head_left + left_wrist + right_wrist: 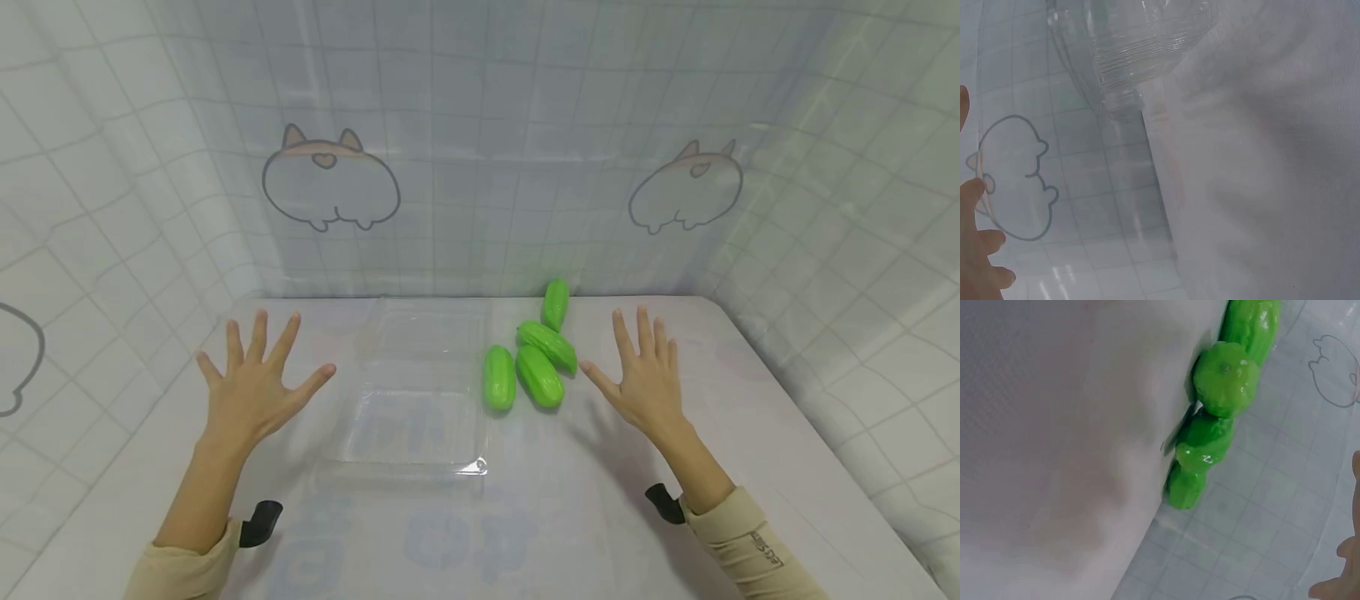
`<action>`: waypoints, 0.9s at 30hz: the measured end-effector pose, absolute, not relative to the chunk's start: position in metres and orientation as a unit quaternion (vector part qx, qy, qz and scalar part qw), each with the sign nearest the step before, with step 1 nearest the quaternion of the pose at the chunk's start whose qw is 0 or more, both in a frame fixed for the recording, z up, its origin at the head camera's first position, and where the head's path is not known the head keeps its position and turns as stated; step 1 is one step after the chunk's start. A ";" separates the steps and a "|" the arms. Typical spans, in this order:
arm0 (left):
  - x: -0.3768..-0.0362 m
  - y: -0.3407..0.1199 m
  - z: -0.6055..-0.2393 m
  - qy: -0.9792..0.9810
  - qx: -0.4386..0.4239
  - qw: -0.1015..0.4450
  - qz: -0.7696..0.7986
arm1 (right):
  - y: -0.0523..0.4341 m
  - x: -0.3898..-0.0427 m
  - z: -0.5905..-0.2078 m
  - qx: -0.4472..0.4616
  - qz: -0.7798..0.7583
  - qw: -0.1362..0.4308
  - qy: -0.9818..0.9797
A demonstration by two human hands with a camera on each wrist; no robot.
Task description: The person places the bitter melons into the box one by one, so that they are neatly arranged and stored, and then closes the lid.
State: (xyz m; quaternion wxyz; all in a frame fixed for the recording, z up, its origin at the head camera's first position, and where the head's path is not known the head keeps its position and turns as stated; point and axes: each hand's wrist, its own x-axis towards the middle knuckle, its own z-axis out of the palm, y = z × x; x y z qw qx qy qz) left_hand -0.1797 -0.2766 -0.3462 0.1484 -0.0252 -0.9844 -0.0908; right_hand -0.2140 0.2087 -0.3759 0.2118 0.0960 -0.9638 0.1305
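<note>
My left hand is held with its fingers spread, left of a clear plastic box, and touches nothing I can make out. Fingers of this hand show at the left edge of the left wrist view, with the clear box at the top. Several shiny green cucumber-like vegetables lie right of the box, some against each other. To their right, my right hand is also spread and holds nothing; its thumb tip appears close to them. The right wrist view shows the vegetables in a row.
A white cloth with pale blue printing covers the table. Behind it stands a grid-patterned sheet with dog drawings, and similar walls close off the left and right.
</note>
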 end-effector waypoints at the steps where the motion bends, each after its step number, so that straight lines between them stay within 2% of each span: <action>1: -0.179 -0.276 -0.346 -0.985 -0.026 0.146 -0.091 | 0.208 -0.214 -0.376 0.098 0.133 0.210 -0.963; 14: -0.178 -0.272 -0.355 -0.982 -0.043 0.113 -0.146 | 0.200 -0.213 -0.376 0.129 0.194 0.228 -0.945; 27: -0.177 -0.270 -0.362 -0.964 -0.069 0.073 -0.245 | 0.195 -0.218 -0.375 0.180 0.317 0.184 -0.913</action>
